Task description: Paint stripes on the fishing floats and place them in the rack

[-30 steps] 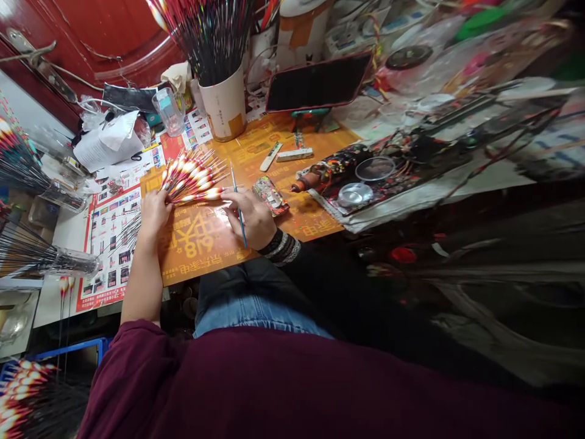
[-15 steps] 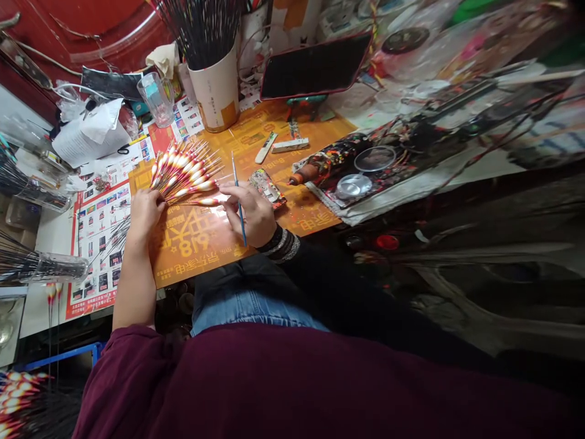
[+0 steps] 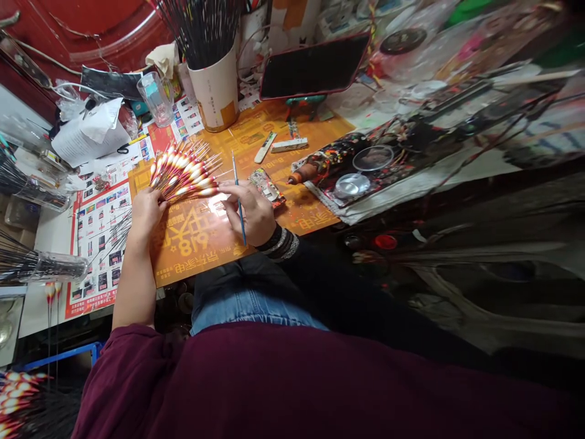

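My left hand (image 3: 147,208) is closed round the thin stems of a fanned bunch of fishing floats (image 3: 185,171). Their bodies are painted white, yellow and dark red, and the fine tips point up and right over the orange sheet (image 3: 183,235). My right hand (image 3: 253,213) holds a slim blue paintbrush (image 3: 241,219) upright between the fingers. Its index finger and thumb reach to the tip of the lowest float at the right edge of the fan; whether they pinch it, I cannot make out. A paint-stained block (image 3: 268,188) lies just beyond the right hand.
A white pot (image 3: 214,91) of dark rods stands behind the fan, beside a phone (image 3: 315,66) on a stand. To the right lie a paint-crusted tool (image 3: 304,173) and a clear dish (image 3: 351,185). More floats (image 3: 21,393) hang low at left.
The lowest float, which lay apart from the fan, has moved up against the others. My right fingertips have shifted slightly up with it. The left hand has barely moved.
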### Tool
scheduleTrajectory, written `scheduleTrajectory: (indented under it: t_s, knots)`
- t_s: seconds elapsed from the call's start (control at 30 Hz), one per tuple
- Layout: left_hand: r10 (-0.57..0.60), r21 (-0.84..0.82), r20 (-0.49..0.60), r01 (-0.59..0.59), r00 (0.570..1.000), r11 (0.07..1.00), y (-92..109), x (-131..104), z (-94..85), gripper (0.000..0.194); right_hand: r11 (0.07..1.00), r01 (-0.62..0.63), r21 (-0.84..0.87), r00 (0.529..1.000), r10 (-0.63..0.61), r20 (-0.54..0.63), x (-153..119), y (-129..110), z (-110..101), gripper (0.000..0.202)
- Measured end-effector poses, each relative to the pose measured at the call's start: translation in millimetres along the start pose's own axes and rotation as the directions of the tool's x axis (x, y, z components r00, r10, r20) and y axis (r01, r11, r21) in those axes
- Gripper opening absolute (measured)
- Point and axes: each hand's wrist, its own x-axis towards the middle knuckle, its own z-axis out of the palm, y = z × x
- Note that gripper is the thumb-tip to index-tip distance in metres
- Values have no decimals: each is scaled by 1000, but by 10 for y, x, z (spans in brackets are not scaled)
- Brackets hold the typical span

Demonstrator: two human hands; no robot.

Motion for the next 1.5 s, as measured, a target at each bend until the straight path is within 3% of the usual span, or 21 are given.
scheduleTrajectory:
  t_s: [0.13, 0.33, 0.83, 1.17, 1.5]
  knots:
    - [-20, -8, -53, 19, 998, 1000, 6, -37, -27, 9, 1000, -14, 13, 1000, 14, 17, 3, -10, -16, 29]
    - [-82, -102, -19, 80, 996, 992, 52, -55, -45, 5, 1000, -17, 20, 1000, 16, 16, -9, -5, -9, 28]
    - [-48, -123, -82, 38, 995, 992, 55, -55, -51, 11, 999, 24, 32, 999, -23, -44, -3, -2, -4, 35]
    - [-85, -164, -30, 79, 996, 983, 76, -40, -47, 9, 1000, -17, -18, 1000, 17, -20, -6, 2, -1, 33]
    - [-53, -172, -45, 45, 998, 984, 35, -39, -34, 9, 1000, -5, -30, 1000, 4, -28, -5, 14, 4, 33]
